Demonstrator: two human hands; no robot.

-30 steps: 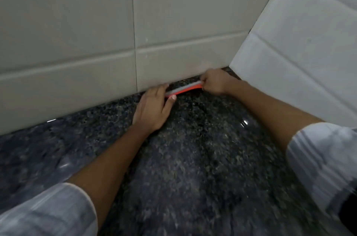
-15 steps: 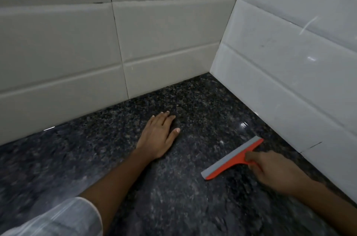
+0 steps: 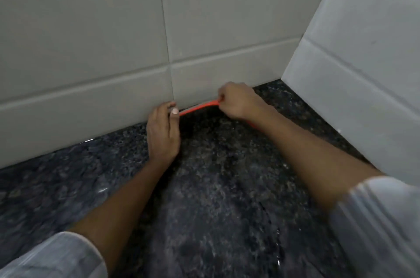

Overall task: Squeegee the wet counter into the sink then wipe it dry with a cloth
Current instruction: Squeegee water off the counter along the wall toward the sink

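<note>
- Orange squeegee (image 3: 197, 107) lies along the tiled wall (image 3: 91, 54) base on the granite counter (image 3: 216, 186).
- Right hand (image 3: 238, 102) clenches its handle.
- Left hand (image 3: 162, 132) rests flat, fingers released, thumb touching the blade end.

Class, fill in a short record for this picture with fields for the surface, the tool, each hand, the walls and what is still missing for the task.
surface: dark speckled counter, wet sheen
tool: orange squeegee, blade edge along the foot of the back wall
right hand: closed on the squeegee
left hand: palm flat on the counter, fingertips at the squeegee's left end
walls: pale tiled back wall and side wall, meeting in a corner
missing: no sink or cloth in view
</note>
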